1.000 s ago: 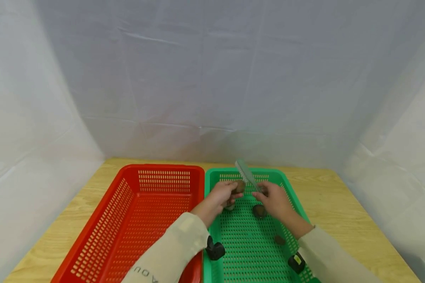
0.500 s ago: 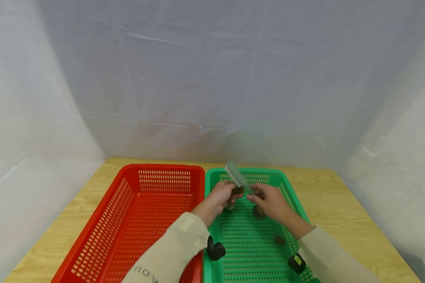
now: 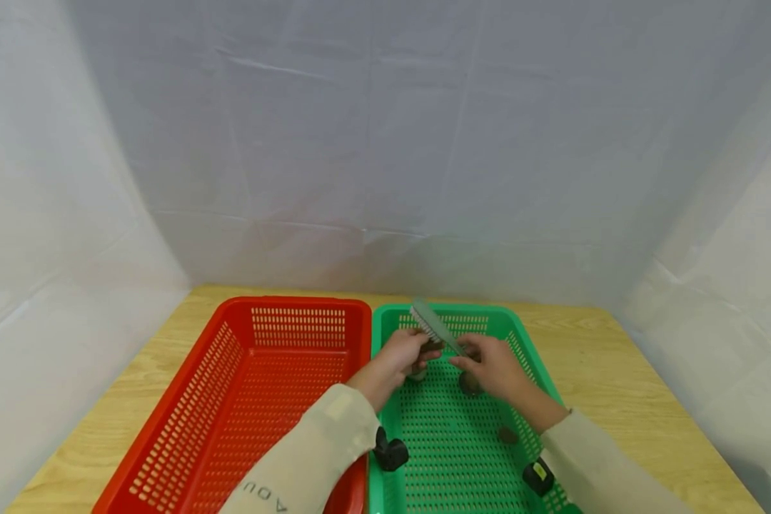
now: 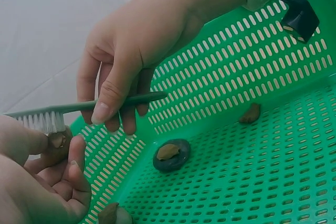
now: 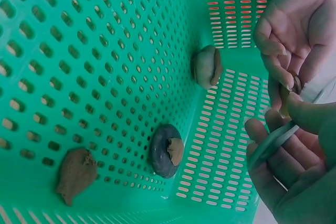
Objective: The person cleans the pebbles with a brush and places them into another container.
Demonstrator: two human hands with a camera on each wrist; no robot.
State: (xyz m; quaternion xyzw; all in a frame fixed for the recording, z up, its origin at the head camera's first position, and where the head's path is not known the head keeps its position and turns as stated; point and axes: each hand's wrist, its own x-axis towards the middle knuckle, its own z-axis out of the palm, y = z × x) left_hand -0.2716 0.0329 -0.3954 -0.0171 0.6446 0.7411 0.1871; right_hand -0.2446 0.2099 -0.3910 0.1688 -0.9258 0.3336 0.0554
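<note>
Green brush (image 3: pixel 432 320), pinched by the inward-reaching right hand (image 3: pixel 496 365), slants over the brown lump (image 4: pixel 59 149) the left hand (image 3: pixel 398 359) pinches

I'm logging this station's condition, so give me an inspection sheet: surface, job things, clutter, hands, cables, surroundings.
Surface: wood-grain table under the red basket and green basket, which stand side by side.
Job's things: brush, bristles at a brownish piece; in the green basket, a dark round piece bearing a brown patch, a pale-and-brown piece and a brown lump.
Clutter: nothing seen.
Hands: left hand grips the brownish piece; right hand grips the brush.
Cables: nothing seen.
Surroundings: pale sheeting behind and at both sides.
</note>
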